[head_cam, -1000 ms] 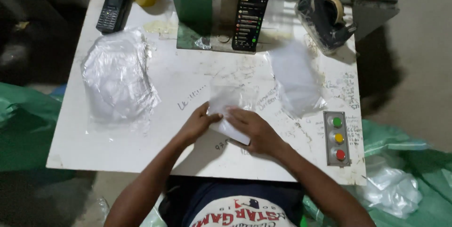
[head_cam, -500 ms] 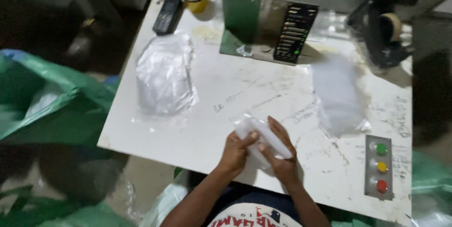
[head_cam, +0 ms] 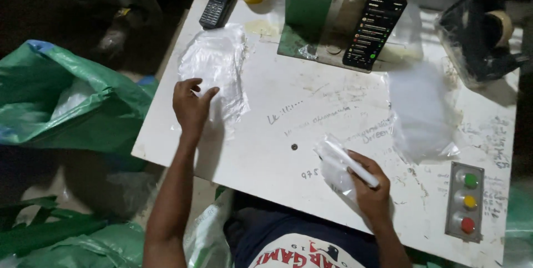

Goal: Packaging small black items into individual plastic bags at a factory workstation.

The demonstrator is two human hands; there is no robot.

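Resting on the pile of clear bags (head_cam: 214,71), the left hand (head_cam: 190,106) is spread loose with fingers apart, nothing pinched yet. A small packet (head_cam: 340,163) is held by the right hand (head_cam: 371,190), fingers closed around it, well right of the pile and near the table's (head_cam: 311,101) front edge. Just behind the pile a dark phone (head_cam: 217,4) is laid flat. Far right of the pile a button panel (head_cam: 466,201) is fixed, and another bag (head_cam: 419,109) is spread out further back.
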